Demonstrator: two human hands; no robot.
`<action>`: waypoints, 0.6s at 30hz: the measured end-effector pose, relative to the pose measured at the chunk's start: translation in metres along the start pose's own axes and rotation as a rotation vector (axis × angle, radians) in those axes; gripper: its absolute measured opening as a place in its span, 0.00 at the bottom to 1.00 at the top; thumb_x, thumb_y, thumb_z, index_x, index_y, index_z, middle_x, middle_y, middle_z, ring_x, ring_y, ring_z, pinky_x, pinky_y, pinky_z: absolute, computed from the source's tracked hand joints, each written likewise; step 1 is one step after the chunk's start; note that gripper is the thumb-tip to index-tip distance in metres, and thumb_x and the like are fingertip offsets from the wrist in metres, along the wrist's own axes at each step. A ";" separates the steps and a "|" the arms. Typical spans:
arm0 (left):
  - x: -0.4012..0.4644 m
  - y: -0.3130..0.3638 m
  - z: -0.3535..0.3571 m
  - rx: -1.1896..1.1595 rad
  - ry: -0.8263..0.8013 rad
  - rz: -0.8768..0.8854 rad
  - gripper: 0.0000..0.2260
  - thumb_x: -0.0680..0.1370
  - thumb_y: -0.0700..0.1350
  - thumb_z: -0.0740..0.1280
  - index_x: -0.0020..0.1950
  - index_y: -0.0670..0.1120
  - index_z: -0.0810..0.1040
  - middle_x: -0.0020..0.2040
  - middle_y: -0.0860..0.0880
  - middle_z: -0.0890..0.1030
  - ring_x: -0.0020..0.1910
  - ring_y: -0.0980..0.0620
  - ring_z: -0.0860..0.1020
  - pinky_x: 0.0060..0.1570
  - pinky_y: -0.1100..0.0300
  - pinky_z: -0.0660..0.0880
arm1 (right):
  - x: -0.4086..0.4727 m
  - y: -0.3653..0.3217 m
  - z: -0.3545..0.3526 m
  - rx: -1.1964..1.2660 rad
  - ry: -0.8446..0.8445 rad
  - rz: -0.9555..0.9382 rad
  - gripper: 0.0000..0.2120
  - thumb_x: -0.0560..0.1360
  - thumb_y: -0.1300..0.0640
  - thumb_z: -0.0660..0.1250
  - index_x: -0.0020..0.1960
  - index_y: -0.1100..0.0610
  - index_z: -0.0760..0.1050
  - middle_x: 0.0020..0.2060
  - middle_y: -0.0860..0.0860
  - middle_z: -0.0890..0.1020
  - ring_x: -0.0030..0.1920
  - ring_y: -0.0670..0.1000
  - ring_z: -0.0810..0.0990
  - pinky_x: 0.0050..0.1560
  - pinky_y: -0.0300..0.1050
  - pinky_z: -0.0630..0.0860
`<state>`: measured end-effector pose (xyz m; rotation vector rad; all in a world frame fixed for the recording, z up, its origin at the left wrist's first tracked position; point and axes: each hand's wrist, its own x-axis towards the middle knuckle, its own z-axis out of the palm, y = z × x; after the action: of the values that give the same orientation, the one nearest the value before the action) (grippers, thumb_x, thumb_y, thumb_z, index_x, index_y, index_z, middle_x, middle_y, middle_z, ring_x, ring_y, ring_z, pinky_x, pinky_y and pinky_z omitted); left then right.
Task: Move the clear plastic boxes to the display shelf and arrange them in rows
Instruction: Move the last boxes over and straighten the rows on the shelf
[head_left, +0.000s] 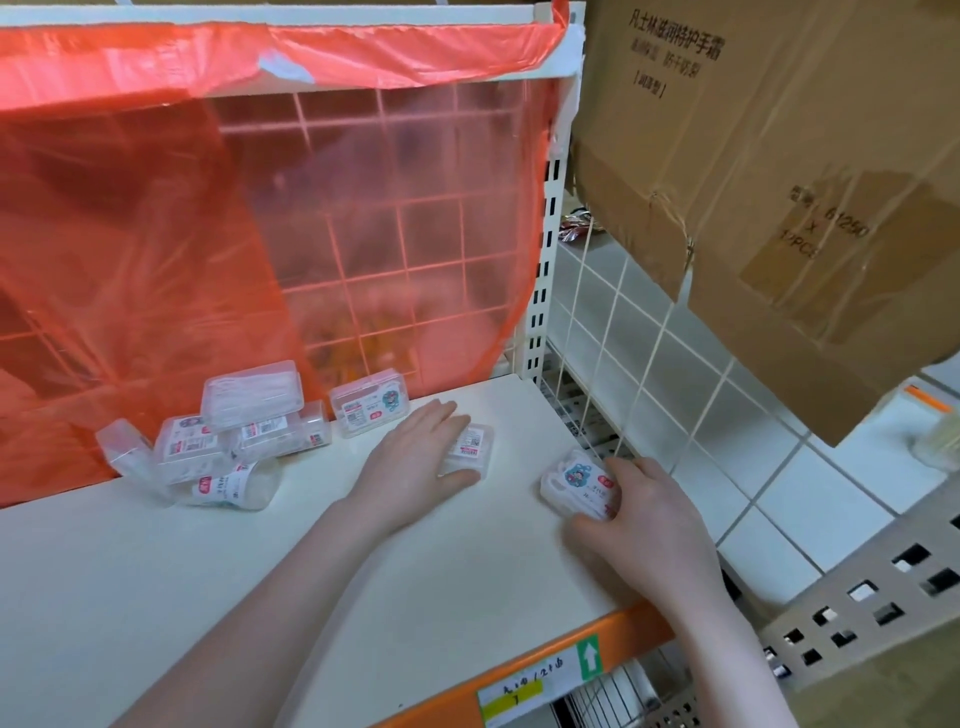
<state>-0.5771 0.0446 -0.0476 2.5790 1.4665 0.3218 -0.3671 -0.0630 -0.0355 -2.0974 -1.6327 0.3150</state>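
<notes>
Clear plastic boxes sit on the white display shelf (156, 571) in 3 spots. Loose pile (223, 441) at abt 10 o'clock from shelf centre: several boxes heaped, one lying flat on top of the others, some tilted, labels w/ red and white print showing. Single box (370, 402) stands just right of the pile, at 12 o'clock, close to the red plastic sheet (156, 234) hanging over the wire grid at the back. L hand (415, 452) lies palm-down on another box (470, 451), fingers nearly straight and spread over its top, thumb along the near side; box flat on the shelf. R hand (649, 514) at 3 o'clock, near the shelf's right edge, fingers curled round a box w/ cartoon sticker (576, 486), thumb at the near corner, fingertips on the far side; box looks to rest on the shelf, slightly tilted. Both boxes apart from each other. Cardboard carton (753, 182) hangs in at 1–2 o'clock. Orange shelf rail (519, 670) w/ paper label at 6 o'clock. White floor tiles at right.
</notes>
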 end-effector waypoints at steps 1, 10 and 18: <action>0.005 -0.001 -0.003 0.007 -0.026 0.011 0.32 0.75 0.59 0.65 0.75 0.51 0.60 0.77 0.52 0.57 0.75 0.53 0.54 0.71 0.59 0.54 | 0.001 -0.002 -0.001 -0.003 -0.002 -0.010 0.26 0.66 0.48 0.68 0.62 0.51 0.70 0.49 0.46 0.69 0.54 0.50 0.72 0.44 0.40 0.63; 0.018 0.004 -0.013 0.089 -0.225 -0.021 0.28 0.71 0.57 0.67 0.70 0.51 0.66 0.61 0.50 0.72 0.63 0.50 0.69 0.60 0.52 0.70 | 0.003 0.001 -0.003 -0.015 -0.090 -0.073 0.28 0.66 0.46 0.70 0.64 0.51 0.66 0.57 0.47 0.71 0.58 0.49 0.70 0.52 0.39 0.66; -0.037 0.002 -0.024 0.094 -0.150 -0.176 0.28 0.71 0.57 0.68 0.69 0.52 0.66 0.59 0.52 0.72 0.61 0.51 0.69 0.58 0.55 0.69 | 0.004 -0.005 0.002 -0.069 -0.215 -0.265 0.29 0.66 0.45 0.69 0.65 0.52 0.67 0.58 0.48 0.71 0.59 0.50 0.72 0.56 0.42 0.67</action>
<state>-0.6004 0.0125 -0.0276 2.4577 1.6747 0.0371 -0.3706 -0.0578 -0.0344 -1.9182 -2.0476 0.4129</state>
